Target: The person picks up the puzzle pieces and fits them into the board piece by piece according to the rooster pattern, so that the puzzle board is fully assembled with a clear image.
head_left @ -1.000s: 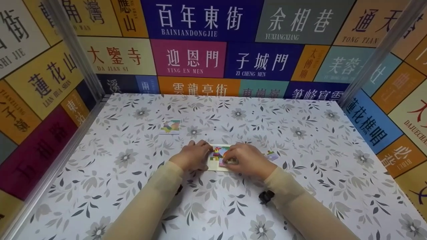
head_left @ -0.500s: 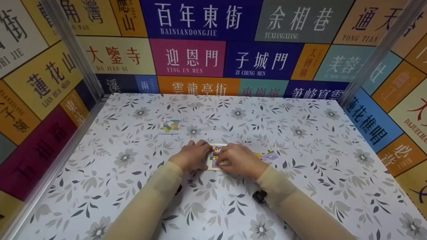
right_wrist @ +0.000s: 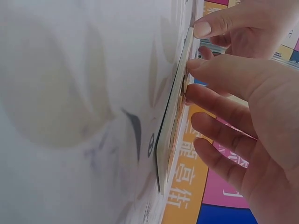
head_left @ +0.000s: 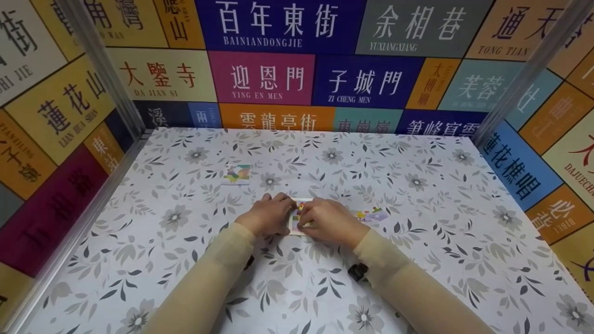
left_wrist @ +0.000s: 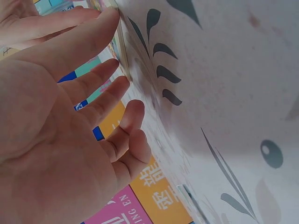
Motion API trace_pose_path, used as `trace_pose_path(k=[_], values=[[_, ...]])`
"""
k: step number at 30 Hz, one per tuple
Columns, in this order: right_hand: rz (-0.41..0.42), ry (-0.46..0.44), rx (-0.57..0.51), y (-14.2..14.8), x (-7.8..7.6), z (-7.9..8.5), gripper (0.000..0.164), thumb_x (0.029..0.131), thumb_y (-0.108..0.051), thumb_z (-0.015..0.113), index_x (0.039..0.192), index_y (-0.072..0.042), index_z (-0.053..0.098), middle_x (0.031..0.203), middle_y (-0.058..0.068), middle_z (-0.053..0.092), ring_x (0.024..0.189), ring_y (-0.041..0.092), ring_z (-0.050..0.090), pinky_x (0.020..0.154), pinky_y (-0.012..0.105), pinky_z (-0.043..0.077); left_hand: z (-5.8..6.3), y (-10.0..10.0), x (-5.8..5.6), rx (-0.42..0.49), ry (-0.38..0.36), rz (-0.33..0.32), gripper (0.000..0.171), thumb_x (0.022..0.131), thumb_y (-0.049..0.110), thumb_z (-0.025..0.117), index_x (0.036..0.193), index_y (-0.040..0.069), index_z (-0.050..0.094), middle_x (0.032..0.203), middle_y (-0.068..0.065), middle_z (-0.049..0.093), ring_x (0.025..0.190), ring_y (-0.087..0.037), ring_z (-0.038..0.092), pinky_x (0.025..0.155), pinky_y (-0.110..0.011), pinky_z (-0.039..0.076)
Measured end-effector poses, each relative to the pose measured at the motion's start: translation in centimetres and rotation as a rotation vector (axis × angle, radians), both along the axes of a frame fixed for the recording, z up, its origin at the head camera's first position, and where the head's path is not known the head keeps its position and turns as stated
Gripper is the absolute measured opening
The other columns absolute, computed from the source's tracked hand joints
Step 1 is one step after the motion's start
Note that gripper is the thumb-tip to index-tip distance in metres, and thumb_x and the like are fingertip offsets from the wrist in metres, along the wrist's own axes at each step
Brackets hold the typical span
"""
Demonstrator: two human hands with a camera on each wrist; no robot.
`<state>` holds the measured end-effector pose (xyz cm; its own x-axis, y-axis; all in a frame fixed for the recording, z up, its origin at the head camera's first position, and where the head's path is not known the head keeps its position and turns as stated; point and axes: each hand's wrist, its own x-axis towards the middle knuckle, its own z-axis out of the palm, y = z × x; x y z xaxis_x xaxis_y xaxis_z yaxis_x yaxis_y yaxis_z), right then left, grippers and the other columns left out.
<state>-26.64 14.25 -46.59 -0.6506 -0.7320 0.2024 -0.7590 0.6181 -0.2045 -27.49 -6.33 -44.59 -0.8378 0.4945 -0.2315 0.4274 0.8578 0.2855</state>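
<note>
A small jigsaw puzzle board (head_left: 295, 233) with a pale border and colourful pieces lies between my hands in the head view. My left hand (head_left: 268, 214) rests at its left side, thumb and fingertips touching the edge. My right hand (head_left: 333, 220) is over the board's right part and pinches a small puzzle piece (head_left: 308, 224) between thumb and index finger, low against the board. Much of the board and most of that piece are hidden by the right hand. In the right wrist view the board (right_wrist: 174, 112) shows edge-on, with the thumb (right_wrist: 201, 65) touching its surface.
Loose puzzle pieces (head_left: 377, 215) lie right of the right hand. A colourful square puzzle picture (head_left: 237, 175) lies farther back on the left. The floral tablecloth (head_left: 362, 292) reaches to printed sign walls (head_left: 267, 76) at the back and sides.
My right hand has moved left across the board with the pinched piece, uncovering loose pieces on the right. The left hand has stayed at the board's left side.
</note>
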Motion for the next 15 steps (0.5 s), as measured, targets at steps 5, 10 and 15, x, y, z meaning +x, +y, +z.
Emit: trace_pose_path(k=[5,10,15], values=[[-0.011,-0.017,-0.011,0.08,0.14,0.16,0.008,0.091,-0.023,0.078,0.095,-0.022,0.085,0.103,-0.003,0.071,0.095,0.017,0.065,0.084,0.035,0.055,0.08,0.05,-0.07,-0.003,-0.001,0.001,0.063,0.089,0.026,0.082,0.145,0.015,0.055,0.151,-0.008,0.050,0.122,-0.037,0.049,0.103,-0.052,0.045],[-0.008,-0.024,-0.006,0.16,0.20,0.25,0.009,0.090,-0.022,0.078,0.096,-0.021,0.085,0.105,-0.003,0.071,0.097,0.019,0.066,0.085,0.036,0.055,0.08,0.12,-0.13,-0.016,-0.015,0.008,0.064,0.089,0.027,0.082,0.146,0.016,0.054,0.152,-0.006,0.049,0.125,-0.036,0.048,0.106,-0.051,0.044],[-0.040,-0.101,-0.016,0.76,0.08,0.18,0.012,0.090,-0.021,0.076,0.099,-0.022,0.084,0.109,-0.004,0.072,0.104,0.017,0.066,0.090,0.036,0.054,0.11,0.30,-0.14,-0.031,-0.028,0.020,0.065,0.089,0.028,0.082,0.147,0.017,0.054,0.154,-0.006,0.048,0.128,-0.035,0.048,0.108,-0.050,0.043]])
